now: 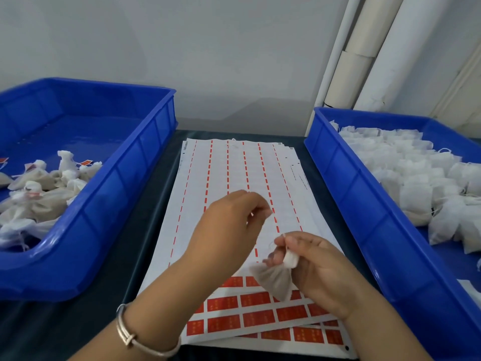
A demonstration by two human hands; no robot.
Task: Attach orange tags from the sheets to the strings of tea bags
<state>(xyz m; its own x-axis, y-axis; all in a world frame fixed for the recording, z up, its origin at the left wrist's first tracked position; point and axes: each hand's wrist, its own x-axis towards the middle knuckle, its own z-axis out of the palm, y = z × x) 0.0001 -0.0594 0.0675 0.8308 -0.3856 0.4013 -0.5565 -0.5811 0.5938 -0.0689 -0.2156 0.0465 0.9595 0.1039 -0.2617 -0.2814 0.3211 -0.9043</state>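
Two hands work over the sheet: the right hand grips a tea bag by its gathered neck, the left hand pinches something small, likely its string. Hold the string taut before folding on a tag from the near rows; finished bags belong in the left bin.

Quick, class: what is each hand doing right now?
Left hand: fingers curled, pinching the string.
Right hand: fingers grip the tea bag by its neck.

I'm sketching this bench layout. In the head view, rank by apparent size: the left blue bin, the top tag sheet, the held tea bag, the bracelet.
1. Left blue bin
2. Top tag sheet, partly hidden by hands
3. Bracelet and held tea bag: look alike
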